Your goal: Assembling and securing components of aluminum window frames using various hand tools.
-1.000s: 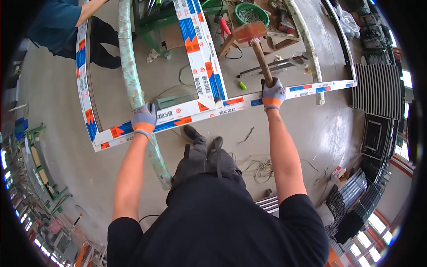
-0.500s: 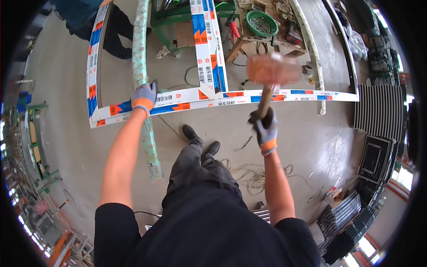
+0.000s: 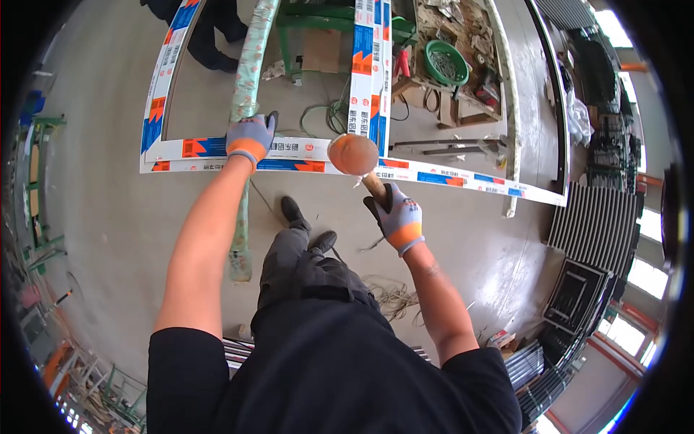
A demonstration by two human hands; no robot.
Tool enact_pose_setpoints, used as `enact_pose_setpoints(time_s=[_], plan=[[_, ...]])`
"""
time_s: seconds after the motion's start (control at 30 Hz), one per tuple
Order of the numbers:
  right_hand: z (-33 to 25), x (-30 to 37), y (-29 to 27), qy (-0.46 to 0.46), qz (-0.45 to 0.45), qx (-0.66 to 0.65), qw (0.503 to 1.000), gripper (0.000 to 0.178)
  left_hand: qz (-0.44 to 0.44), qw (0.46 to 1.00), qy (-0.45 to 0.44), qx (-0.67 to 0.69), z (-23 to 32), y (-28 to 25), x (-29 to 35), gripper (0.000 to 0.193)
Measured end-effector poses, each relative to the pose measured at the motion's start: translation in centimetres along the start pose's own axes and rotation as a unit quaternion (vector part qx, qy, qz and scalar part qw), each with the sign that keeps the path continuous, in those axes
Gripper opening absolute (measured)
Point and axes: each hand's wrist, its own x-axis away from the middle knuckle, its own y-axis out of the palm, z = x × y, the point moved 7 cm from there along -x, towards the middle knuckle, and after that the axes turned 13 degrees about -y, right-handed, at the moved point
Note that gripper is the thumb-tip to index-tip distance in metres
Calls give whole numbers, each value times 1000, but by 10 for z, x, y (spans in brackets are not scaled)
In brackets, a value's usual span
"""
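Observation:
My gloved right hand (image 3: 397, 213) is closed around the wooden handle of a mallet (image 3: 353, 154). The mallet's thick, rounded orange-brown head is over the near bar of a film-covered frame (image 3: 289, 148), close to where the middle bar joins it; whether they touch I cannot tell. Farther left, my gloved left hand (image 3: 251, 139) grips that same near bar, its fingers over the far edge and partly hidden. Beneath that hand, a pole wrapped in greenish film (image 3: 254, 65) runs under the frame. White, blue and orange printed film covers the frame's bars.
Beyond the frame, a green basin (image 3: 446, 64) of small metal parts stands on a cluttered wooden bench (image 3: 473, 36). A second wrapped pole (image 3: 510, 108) supports the right side. Another person's dark-clothed legs (image 3: 210, 36) show far left. Coiled cord (image 3: 394, 296) lies by my feet.
My right hand has swung the mallet left and toward me, from beyond the near bar to over it beside the middle joint. My left hand keeps its grip; the whole view has shifted.

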Motion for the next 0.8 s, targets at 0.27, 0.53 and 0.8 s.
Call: enact_pose_setpoints(time_s=[0.27,0.53,0.8], plan=[[-16,-14,-2,-1,-36,8,999,45,-19,999,-11,30,-1,-11,5,46],[-14,10,-19,-141,189,-396,887,26,-18,998,-14,59,-10,-2,-13,44],[-12,-46,27,-68,-87,72,991,34,-6,998,16,61,-8,7,-12,40]])
